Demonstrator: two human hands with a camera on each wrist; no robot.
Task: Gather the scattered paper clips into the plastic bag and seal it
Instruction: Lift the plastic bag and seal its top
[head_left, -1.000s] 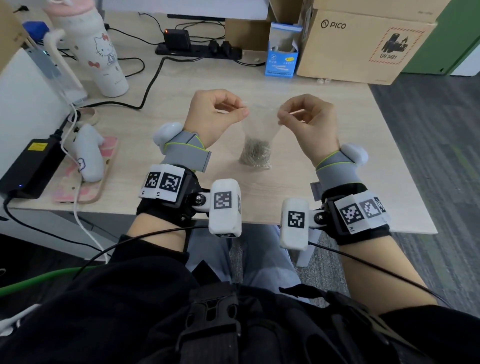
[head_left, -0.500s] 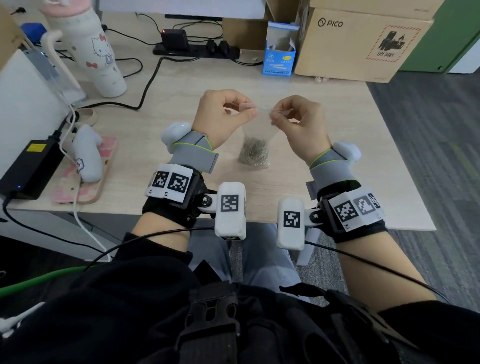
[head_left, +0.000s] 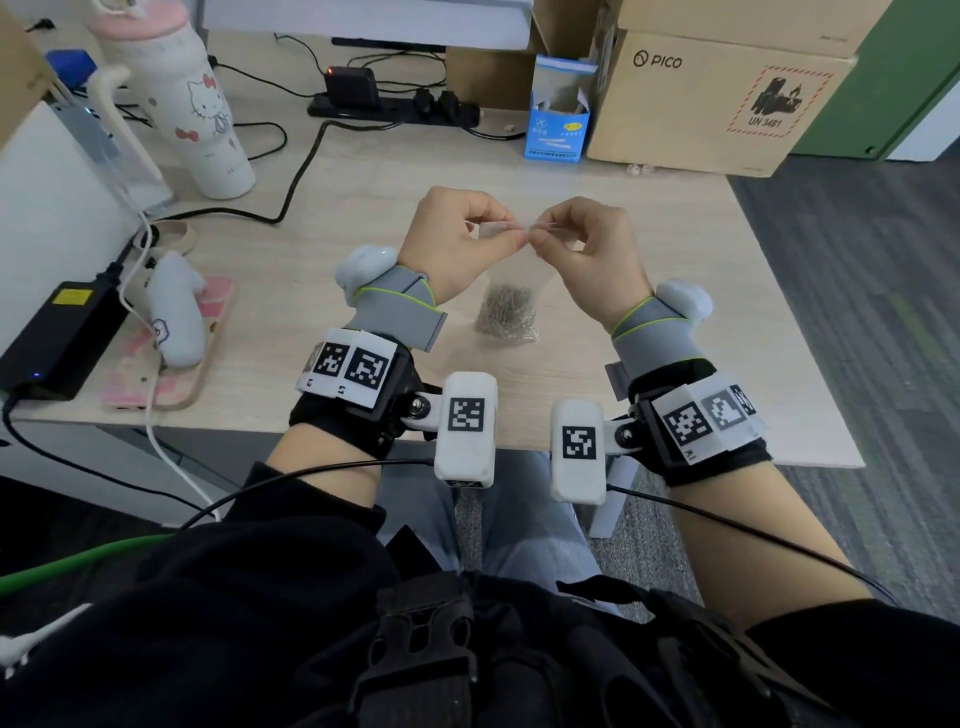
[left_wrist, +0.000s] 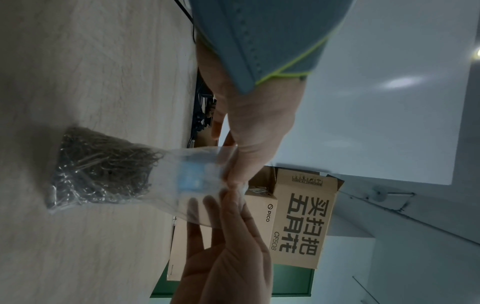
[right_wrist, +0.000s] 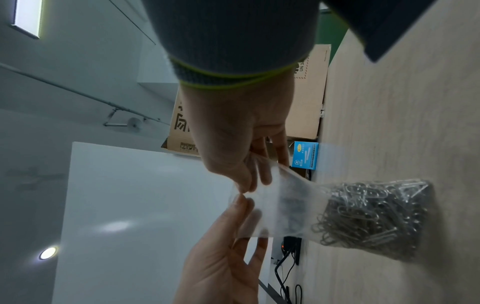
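Observation:
A clear plastic bag (head_left: 519, 270) stands on the wooden table (head_left: 675, 322), its bottom packed with silver paper clips (head_left: 506, 317). My left hand (head_left: 511, 240) and right hand (head_left: 540, 241) both pinch the bag's top edge, fingertips almost touching at its middle. In the left wrist view the left hand (left_wrist: 233, 179) pinches the top of the bag (left_wrist: 194, 181) above the clips (left_wrist: 101, 166). The right wrist view has the right hand (right_wrist: 246, 185) pinching the top of the bag (right_wrist: 285, 205), with the clips (right_wrist: 371, 214) heaped below. I see no loose clips on the table.
A white Hello Kitty bottle (head_left: 192, 104) stands at the back left, a small blue box (head_left: 558, 119) and a PICO cardboard box (head_left: 717, 98) at the back right. A power strip (head_left: 395, 104) with cables, a black adapter (head_left: 57, 332) and a white controller (head_left: 174, 312) lie left.
Both hands have slid inward along the bag's top edge, from its two corners to its middle, where their fingertips now nearly meet. The bag's bottom has stayed on the table.

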